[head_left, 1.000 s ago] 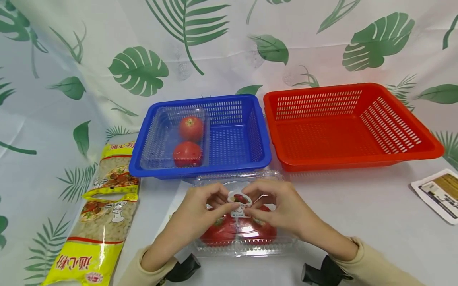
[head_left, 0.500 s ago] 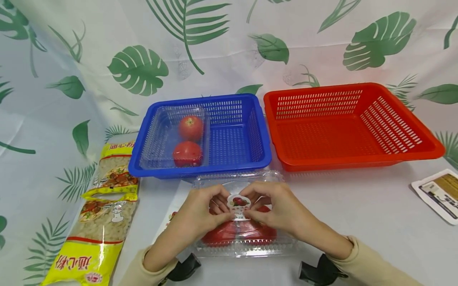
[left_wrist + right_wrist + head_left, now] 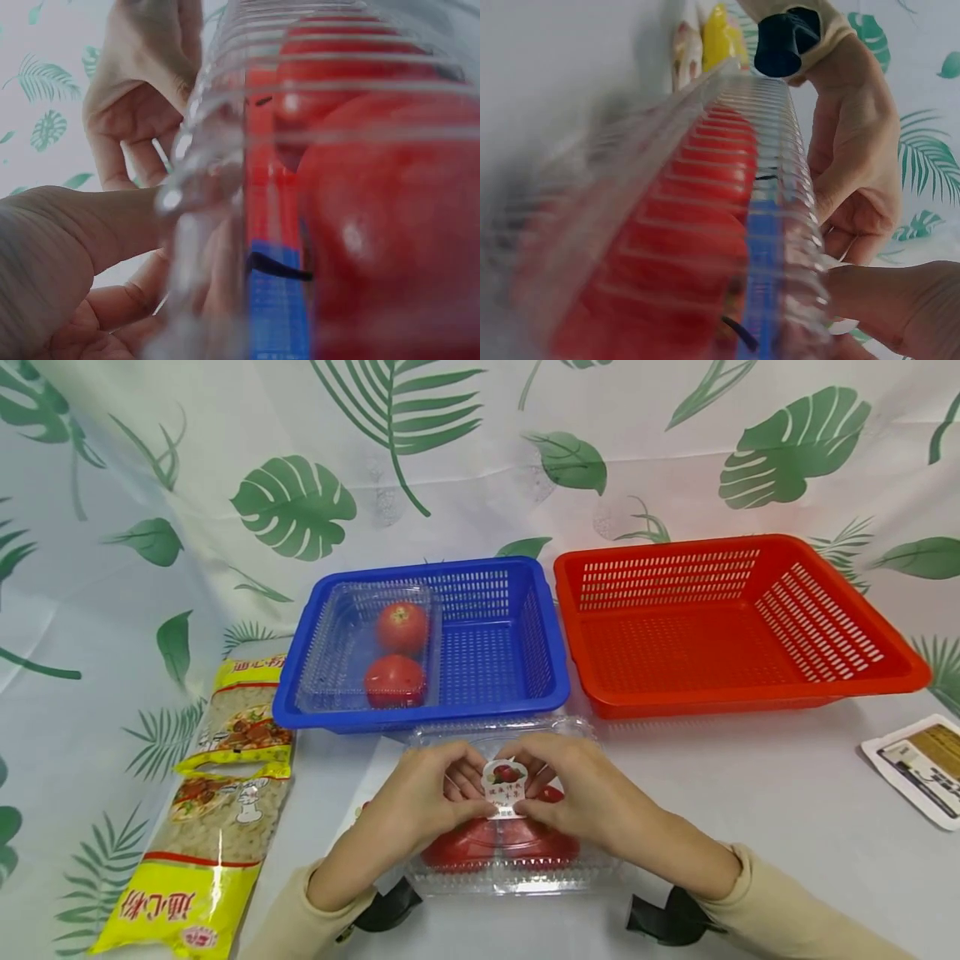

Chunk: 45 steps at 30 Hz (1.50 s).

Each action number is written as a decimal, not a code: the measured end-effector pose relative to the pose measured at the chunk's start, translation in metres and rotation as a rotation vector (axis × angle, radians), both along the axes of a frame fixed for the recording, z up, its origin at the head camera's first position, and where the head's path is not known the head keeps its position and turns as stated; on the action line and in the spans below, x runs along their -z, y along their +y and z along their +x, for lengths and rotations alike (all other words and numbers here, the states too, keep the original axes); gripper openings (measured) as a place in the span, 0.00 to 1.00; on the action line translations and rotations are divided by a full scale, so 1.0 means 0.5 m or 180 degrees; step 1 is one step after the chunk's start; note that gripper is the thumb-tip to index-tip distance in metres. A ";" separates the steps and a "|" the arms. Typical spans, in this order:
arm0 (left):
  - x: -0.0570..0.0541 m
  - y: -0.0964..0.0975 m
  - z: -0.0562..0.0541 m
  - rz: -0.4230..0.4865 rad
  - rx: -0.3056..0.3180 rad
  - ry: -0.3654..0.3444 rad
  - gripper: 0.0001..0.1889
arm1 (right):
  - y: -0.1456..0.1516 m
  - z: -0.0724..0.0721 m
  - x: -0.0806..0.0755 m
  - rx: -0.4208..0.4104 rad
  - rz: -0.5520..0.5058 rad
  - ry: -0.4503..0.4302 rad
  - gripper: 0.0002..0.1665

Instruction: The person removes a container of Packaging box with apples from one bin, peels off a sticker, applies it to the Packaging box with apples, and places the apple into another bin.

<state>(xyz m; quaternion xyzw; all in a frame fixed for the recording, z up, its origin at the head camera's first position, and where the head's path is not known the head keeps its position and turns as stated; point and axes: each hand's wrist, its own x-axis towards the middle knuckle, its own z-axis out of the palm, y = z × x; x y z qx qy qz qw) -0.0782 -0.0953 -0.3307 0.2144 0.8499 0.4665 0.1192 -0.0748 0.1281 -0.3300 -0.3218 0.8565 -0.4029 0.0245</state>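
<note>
The left hand [image 3: 431,797] and right hand [image 3: 573,785] hide part of the red fruit [image 3: 461,850] in the box [image 3: 525,885]; the smallest print on the label [image 3: 506,787] is too small to read. The left forearm covers much of a white sheet [image 3: 380,768]. The right edge cuts off a flat pack [image 3: 917,768], the bottom edge both sleeves [image 3: 795,906]. In both wrist views, the box's ridges blur, and its near end is cut off.

Clear oblong plastic box [image 3: 517,885] before oblong blue plastic basket [image 3: 483,664]; oblong red plastic basket [image 3: 675,647] right of the blue.
</note>
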 end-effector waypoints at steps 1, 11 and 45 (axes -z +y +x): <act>0.000 0.001 -0.002 -0.0036 -0.0001 -0.0022 0.15 | 0.000 -0.001 -0.004 0.0010 0.0067 0.0000 0.27; -0.025 -0.012 -0.023 -0.0611 0.0216 -0.0018 0.11 | -0.007 -0.027 -0.030 -0.0136 0.0392 -0.0140 0.26; -0.036 0.012 -0.061 -0.1538 0.0002 0.0669 0.10 | 0.003 -0.087 -0.056 -0.0239 0.0772 -0.0115 0.06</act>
